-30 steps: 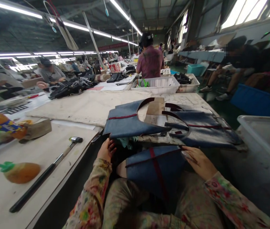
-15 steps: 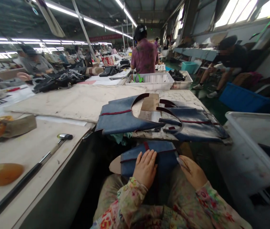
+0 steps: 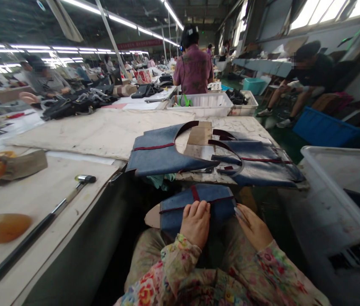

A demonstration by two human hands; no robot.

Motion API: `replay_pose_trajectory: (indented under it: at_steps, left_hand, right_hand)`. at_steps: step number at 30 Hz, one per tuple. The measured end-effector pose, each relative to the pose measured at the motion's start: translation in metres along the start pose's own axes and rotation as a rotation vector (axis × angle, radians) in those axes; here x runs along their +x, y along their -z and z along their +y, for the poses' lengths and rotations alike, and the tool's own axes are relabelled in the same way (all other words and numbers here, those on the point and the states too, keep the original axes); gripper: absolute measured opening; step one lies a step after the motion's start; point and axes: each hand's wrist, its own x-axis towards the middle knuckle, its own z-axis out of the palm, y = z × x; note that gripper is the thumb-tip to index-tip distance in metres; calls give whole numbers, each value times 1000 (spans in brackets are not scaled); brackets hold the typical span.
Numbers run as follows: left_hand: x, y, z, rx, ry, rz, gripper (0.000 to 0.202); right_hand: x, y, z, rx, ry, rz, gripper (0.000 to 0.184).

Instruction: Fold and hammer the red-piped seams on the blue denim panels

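Note:
A blue bag piece with dark red trim lies on my lap. My left hand rests flat on it, fingers together and stretched out. My right hand lies beside it at the piece's right edge, fingers extended. Just beyond, more blue cut pieces with red edging are spread over the table edge, with a tan cardboard piece among them.
A hammer and an orange glue bottle lie on the left bench. White bins stand at right, a blue crate behind. A person in a purple shirt stands ahead; other workers sit at left and right.
My left hand came from the table edge onto the blue piece on my lap a second ago. Since then both hands stay nearly still; the view shifted slightly.

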Motion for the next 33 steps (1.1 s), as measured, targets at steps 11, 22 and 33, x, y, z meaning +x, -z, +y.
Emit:
replay_pose_trajectory:
  at_steps: [11,22,33]
  left_hand:
    - [32,-33,34,32,-101,-127,42]
    - [51,-43,45,-36,-213,-110,44]
    - [36,-30,31,-68,-201,-120,44]
  right_hand:
    - [5,4,-9,19,-12,-29,36]
    - [34,34,-10,15,-65,55,43]
    - [43,41,-31,-239,78,29,35]
